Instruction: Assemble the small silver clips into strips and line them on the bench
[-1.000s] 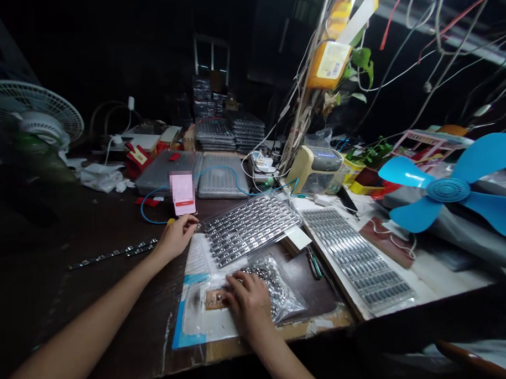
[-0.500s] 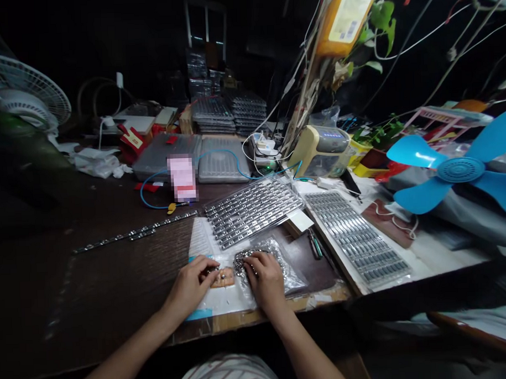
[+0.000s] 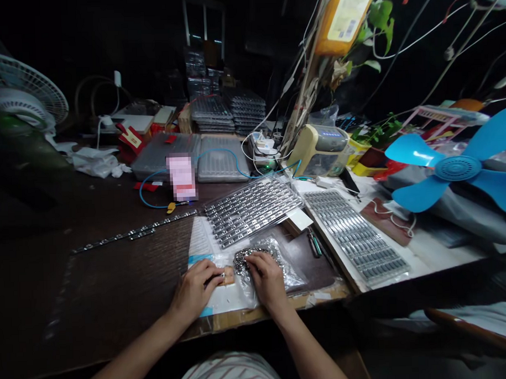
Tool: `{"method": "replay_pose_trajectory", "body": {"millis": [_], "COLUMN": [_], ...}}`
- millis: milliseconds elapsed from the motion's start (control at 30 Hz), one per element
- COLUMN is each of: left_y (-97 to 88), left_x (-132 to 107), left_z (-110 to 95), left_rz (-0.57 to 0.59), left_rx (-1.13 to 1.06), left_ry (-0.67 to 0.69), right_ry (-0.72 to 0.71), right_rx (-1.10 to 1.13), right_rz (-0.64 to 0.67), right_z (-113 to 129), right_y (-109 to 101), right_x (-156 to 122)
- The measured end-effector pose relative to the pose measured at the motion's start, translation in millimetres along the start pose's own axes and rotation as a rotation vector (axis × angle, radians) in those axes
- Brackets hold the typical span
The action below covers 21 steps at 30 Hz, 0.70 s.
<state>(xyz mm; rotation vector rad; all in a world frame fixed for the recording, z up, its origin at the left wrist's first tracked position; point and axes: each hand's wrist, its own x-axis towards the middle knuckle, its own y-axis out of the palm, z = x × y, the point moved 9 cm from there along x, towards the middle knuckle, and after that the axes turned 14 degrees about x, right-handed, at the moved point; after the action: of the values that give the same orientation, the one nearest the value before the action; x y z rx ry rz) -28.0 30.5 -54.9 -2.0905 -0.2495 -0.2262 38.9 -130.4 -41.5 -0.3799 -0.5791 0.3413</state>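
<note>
I see loose metal strips [image 3: 134, 233] at far left. Left hand [image 3: 194, 291] curled at the tan pad [image 3: 228, 275], can't tell if it's gripping anything. Right hand [image 3: 266, 277] has fingers bent over the bag of small metal parts [image 3: 278, 260], grip unclear, plenty left in it. Loaded tray [image 3: 251, 211] ahead, second tray [image 3: 354, 235] right.

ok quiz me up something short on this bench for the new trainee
1. True or false: the right hand rests on a clear plastic bag of small metal parts.
2. Which lies nearest the left hand? A a blue fan, B a small tan pad, C a beige machine.
3. Fill in: the cable looping on the dark tabletop is ____.

Key: 1 true; 2 B; 3 blue
</note>
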Motion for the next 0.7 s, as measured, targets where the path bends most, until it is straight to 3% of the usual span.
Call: {"method": "replay_pose_trajectory", "body": {"millis": [233,467,600,700], "left_y": [-2.8,-26.6,-25.2,-22.6], "left_x": [0.7,0.6,1.0,0.9], "left_z": [-3.2,16.5,19.0,18.3], "left_rz": [-0.020,-0.247,-0.241,-0.221], "left_rx": [-0.019,-0.118,-0.111,-0.104], "left_ry": [-0.007,-0.125,-0.119,-0.117], "right_ry": [0.039,-0.032,-0.052,-0.056], "right_rx": [0.001,-0.166,-0.180,-0.208], "right_rz": [0.003,0.172,0.200,0.217], "right_z": [4.9,32.0,34.5,33.4], "right_y": [0.8,46.9,58.1,54.6], "right_x": [-0.4,-0.6,-1.2,-0.8]}}
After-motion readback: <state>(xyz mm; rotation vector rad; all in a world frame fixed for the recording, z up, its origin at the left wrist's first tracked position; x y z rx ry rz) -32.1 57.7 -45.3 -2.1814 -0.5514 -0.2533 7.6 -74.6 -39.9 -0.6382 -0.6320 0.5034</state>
